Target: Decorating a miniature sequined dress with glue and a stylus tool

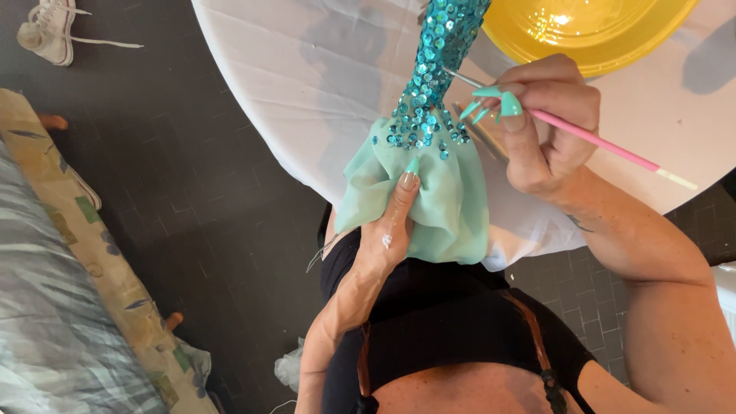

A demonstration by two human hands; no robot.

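Fabric [448,207], mint and sequin-covered above, is gripped by the left hand [387,234] to be steadied. A pink brush [594,138] is pinched in the right hand [544,126], its tip set against the sequins [433,69] beside it for precise dabbing.

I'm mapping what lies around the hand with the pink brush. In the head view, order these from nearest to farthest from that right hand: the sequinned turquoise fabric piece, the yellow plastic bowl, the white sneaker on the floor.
From the right hand:
1. Sequinned turquoise fabric piece, just left, at the brush tip.
2. Yellow plastic bowl, just above on the table.
3. White sneaker, far left on the dark floor.
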